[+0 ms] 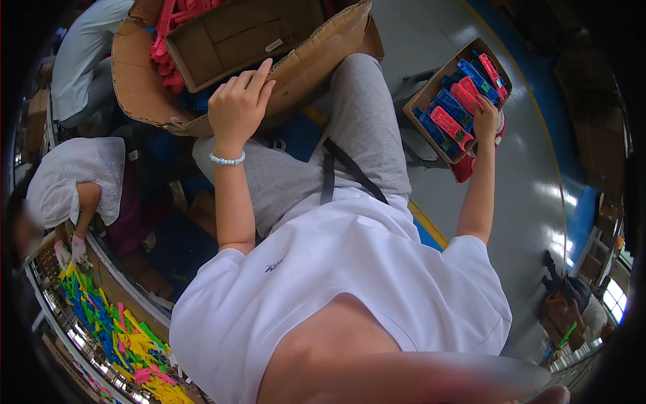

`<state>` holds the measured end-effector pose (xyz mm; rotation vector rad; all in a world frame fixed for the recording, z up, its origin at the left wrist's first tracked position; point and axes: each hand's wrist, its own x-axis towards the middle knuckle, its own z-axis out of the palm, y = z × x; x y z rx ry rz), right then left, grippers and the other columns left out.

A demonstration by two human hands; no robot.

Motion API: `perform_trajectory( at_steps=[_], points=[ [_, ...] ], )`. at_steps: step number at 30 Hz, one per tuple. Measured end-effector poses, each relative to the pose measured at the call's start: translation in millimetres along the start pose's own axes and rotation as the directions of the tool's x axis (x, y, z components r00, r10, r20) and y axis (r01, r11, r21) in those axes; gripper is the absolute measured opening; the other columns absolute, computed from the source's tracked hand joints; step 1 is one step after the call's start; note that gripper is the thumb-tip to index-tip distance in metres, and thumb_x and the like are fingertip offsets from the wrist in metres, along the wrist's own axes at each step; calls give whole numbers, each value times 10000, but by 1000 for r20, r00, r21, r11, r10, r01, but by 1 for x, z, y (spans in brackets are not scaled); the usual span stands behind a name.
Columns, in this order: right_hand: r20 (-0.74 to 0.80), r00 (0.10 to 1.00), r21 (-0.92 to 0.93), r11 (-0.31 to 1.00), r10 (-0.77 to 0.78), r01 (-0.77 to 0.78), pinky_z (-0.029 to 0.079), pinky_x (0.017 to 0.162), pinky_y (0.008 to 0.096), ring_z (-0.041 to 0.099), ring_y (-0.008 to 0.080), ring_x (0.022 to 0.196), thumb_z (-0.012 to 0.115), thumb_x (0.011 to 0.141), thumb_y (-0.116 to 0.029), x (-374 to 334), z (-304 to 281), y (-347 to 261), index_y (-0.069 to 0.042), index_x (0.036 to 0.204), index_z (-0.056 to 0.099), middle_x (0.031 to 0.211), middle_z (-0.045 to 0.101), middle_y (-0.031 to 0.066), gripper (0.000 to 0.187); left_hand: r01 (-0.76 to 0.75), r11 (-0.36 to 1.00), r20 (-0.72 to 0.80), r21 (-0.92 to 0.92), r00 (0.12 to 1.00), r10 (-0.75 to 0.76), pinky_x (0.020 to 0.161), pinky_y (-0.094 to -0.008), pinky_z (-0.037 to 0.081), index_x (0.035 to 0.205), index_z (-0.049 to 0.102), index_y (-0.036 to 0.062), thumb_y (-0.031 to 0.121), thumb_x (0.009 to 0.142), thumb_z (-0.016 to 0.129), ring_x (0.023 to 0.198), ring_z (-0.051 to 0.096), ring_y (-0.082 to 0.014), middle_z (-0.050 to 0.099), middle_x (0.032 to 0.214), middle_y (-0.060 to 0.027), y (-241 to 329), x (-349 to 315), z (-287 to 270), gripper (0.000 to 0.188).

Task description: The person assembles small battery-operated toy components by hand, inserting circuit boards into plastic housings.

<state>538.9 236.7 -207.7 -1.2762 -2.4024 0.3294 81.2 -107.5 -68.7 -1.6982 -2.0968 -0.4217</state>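
My left hand point(237, 111), wearing a pale beaded bracelet, is at the near rim of a large brown carton point(145, 101). Its index finger stretches along the cardboard and nothing shows in its grasp. An inner cardboard box point(235, 50) lies tilted in this carton, beside red plastic parts point(161, 54). To the right, my right hand point(486, 122) reaches over the edge of a smaller cardboard box point(420, 101). Its fingers are closed at the end of a red plastic part point(463, 95), their tips partly hidden. Red and blue plastic parts point(452, 108) lie in rows there.
The smaller box rests on a stool with a red seat point(463, 170). At lower left, a gloved person point(74, 182) bends over a long bin of colourful plastic pieces point(121, 330). Another person point(87, 54) is at upper left. A yellow floor line point(427, 225) runs beside my leg.
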Motion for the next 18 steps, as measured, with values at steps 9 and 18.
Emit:
perform_trajectory(
  at_steps=[9,18],
  points=[
    [-296,897,294,925,328,-241,499,681,393,632,334,757,649,841,-41,-172,3,-107,-13,946,660,828,648,156,109,-24,999,111,41,994,19,655,-357,515,1301,574,202,280,943,574,765,641,-221,665,915,-21,18,3,-8,366],
    [184,971,239,951,155,-197,536,817,392,665,331,890,618,869,-165,-232,58,-162,-62,966,682,931,692,164,155,112,990,261,86,956,-131,680,-382,532,1305,562,156,334,968,539,841,675,-285,692,989,-75,-17,-34,-6,381]
  ],
)
